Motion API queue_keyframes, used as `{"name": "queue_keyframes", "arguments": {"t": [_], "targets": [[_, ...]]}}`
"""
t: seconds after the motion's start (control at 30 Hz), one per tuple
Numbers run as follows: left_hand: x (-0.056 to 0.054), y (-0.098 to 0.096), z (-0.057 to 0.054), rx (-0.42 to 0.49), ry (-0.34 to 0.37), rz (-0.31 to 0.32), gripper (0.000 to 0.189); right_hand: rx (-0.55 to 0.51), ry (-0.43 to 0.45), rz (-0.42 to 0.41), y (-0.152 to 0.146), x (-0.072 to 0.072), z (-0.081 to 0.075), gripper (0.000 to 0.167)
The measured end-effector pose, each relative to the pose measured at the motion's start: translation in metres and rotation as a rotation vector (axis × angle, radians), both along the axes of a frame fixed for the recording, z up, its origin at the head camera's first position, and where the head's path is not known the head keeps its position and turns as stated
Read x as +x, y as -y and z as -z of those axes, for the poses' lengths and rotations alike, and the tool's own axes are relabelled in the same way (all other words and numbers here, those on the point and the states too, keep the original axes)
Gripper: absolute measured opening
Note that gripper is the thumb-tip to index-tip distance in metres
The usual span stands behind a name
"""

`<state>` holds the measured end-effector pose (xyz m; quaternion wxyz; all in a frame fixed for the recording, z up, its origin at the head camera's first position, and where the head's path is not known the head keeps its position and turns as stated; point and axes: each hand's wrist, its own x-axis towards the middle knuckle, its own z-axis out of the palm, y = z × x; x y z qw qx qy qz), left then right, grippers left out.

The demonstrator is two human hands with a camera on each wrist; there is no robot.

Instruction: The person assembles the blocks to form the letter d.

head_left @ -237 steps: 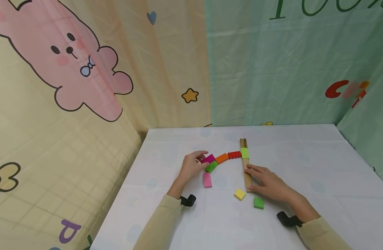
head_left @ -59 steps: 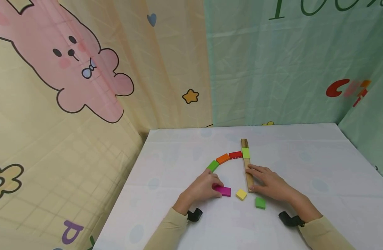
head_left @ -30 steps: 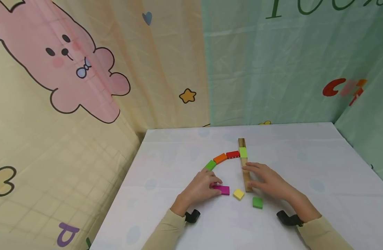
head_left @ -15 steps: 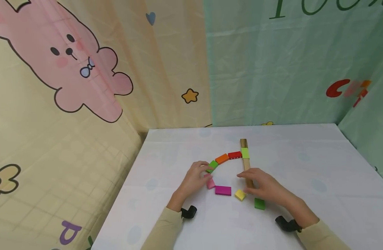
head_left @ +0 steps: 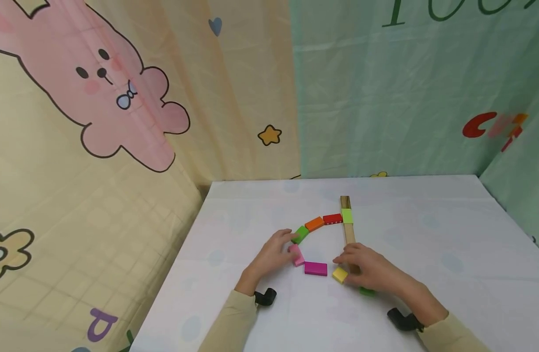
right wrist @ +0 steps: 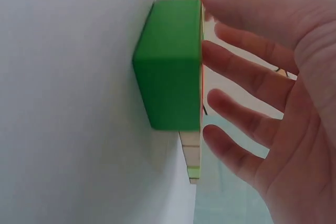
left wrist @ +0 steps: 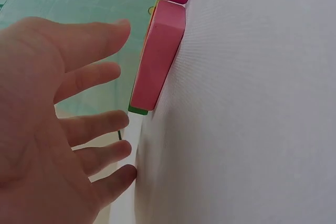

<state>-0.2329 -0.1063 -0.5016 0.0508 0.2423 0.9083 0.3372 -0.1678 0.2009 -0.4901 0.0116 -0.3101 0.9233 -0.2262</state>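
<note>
My left hand [head_left: 270, 255] hovers with loose fingers at the left end of a curved row of blocks. Its thumb overlaps the pink block [head_left: 298, 255] in the head view, while the left wrist view shows a gap between thumb and block [left wrist: 159, 56]. Just above its place is the green block [head_left: 301, 234]. My right hand [head_left: 375, 266] reaches over the lower wooden strip [head_left: 348, 233], thumb and index finger at either side of the yellow block [head_left: 339, 275]. A second green block [right wrist: 170, 61] lies under this hand, mostly hidden in the head view.
A magenta block [head_left: 315, 269] lies between the pink and yellow ones. Orange [head_left: 314, 224] and red [head_left: 332, 219] blocks continue the curve up to a lime block [head_left: 347, 216] on the strip. All rest on a white-covered table [head_left: 252, 205] before printed curtains [head_left: 362, 98].
The magenta block went from beside the upper green block to below the pink one, which now tilts. My left hand left the magenta block for the pink; my right moved from the strip to the yellow block.
</note>
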Motion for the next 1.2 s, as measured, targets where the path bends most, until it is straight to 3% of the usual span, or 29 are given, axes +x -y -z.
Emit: {"name": "queue_keyframes", "arguments": {"t": [0.13,0.47,0.77,1.2], "targets": [[0.001,-0.003,0.001,-0.017,0.029,0.014,0.058,0.021,-0.024,-0.022,0.004,0.003,0.001,0.036],[0.005,-0.011,0.004,-0.114,-0.005,0.043,0.077,0.071,-0.041,0.015,0.009,0.002,0.002,0.031],[0.010,-0.016,0.006,-0.156,-0.029,0.073,0.085,0.056,-0.044,0.025,0.009,0.002,0.004,0.030],[0.014,-0.022,0.006,-0.241,-0.042,0.067,0.090,0.035,-0.060,0.088,0.010,0.004,0.004,0.028]]}}
